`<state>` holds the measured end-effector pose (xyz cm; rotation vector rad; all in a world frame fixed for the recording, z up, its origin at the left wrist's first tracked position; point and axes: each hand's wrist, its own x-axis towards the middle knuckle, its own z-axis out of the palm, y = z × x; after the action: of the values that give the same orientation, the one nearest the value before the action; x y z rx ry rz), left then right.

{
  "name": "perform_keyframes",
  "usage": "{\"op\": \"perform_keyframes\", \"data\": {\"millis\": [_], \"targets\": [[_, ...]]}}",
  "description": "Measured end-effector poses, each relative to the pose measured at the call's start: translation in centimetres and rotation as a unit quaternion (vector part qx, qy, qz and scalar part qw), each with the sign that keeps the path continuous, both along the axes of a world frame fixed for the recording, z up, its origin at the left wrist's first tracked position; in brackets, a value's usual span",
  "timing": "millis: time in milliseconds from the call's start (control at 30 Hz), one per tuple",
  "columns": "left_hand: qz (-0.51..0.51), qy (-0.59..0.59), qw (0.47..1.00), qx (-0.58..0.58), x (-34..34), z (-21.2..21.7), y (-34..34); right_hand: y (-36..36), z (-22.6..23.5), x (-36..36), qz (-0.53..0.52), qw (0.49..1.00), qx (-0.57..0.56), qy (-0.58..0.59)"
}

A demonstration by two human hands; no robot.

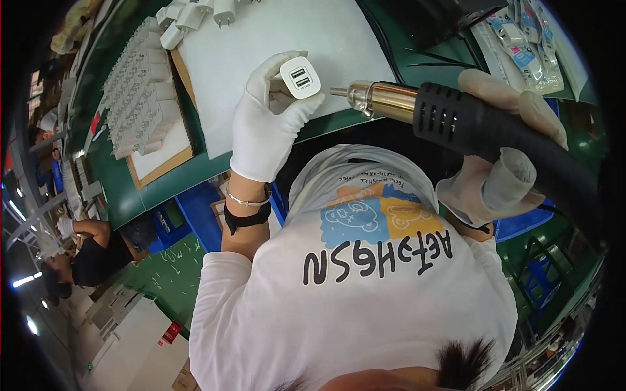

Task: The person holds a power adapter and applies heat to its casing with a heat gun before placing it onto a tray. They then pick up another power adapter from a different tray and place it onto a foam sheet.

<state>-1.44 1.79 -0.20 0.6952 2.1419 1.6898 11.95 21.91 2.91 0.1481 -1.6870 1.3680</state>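
My left hand (264, 117), in a white glove, is closed around a white USB charger (300, 77) above the near edge of the bench. Two USB ports on the charger's end show toward me. My gloved right hand (482, 186) wraps round the black vented handle of a hot-air gun (438, 117). Part of that hand lies hidden behind the handle. The gun's brass-coloured barrel narrows to a thin metal nozzle, which points left at the charger with a small gap between them.
White plug chargers (189, 18) lie at the far left on a white sheet (215, 85). Beside them, rows of clear plastic pieces (143, 91) stand on a board. Bagged items (527, 42) and a black device (450, 16) are at the far right. Another person (98, 251) is at left.
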Motion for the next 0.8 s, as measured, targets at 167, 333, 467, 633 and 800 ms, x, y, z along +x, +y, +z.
{"op": "perform_keyframes", "data": {"millis": [167,333,467,633,800], "targets": [[0.014,0.0,1.0,-0.027,0.1,0.2,0.0,1.4,0.1,-0.3,0.043,0.995,0.093,-0.002],[0.018,0.028,0.999,-0.021,0.0,-0.3,-0.3,-0.5,-0.8,-1.4,0.007,0.997,0.067,0.021],[0.025,0.017,0.999,-0.023,0.0,0.0,0.3,-0.2,-0.3,-1.0,-0.024,0.998,0.056,0.013],[0.034,-0.025,0.999,0.016,0.3,0.0,0.2,-0.8,-0.5,-1.3,-0.008,0.998,0.057,-0.022],[0.013,0.222,0.97,-0.096,-0.4,-0.1,0.3,-0.3,0.2,-0.5,-0.035,0.997,0.047,-0.04]]}}
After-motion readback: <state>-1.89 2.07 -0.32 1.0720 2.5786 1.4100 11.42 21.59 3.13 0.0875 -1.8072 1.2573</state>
